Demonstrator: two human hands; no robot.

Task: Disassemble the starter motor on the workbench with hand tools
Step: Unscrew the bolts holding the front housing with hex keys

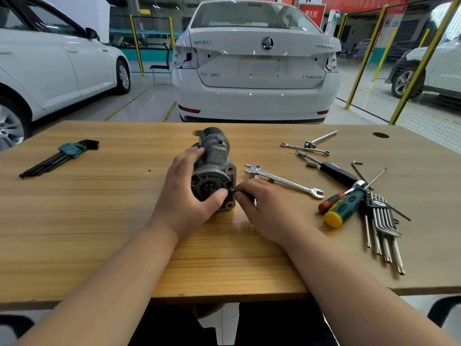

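While the left hand (pixel 185 196) grips the starter motor (pixel 215 156), the right hand (pixel 267 211) pinches a dark tool (pixel 247 195) (wrench (pixel 284 181) just beside).

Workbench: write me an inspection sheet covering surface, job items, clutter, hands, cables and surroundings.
Surface: wooden workbench, with a round hole near its far right corner.
Job's things: starter motor lies at centre, end face toward the person; open-ended wrench just right of it.
Clutter: hex key set at left; green-handled screwdriver, red-handled screwdriver, black-handled driver, slim wrench and second key set at right.
Hands: left hand grips the starter motor, thumb on its end face; right hand pinches a small dark tool at the motor's edge, kind unclear.
Cables: nothing seen.
Surroundings: white car behind the bench, another car at left, yellow fence posts.
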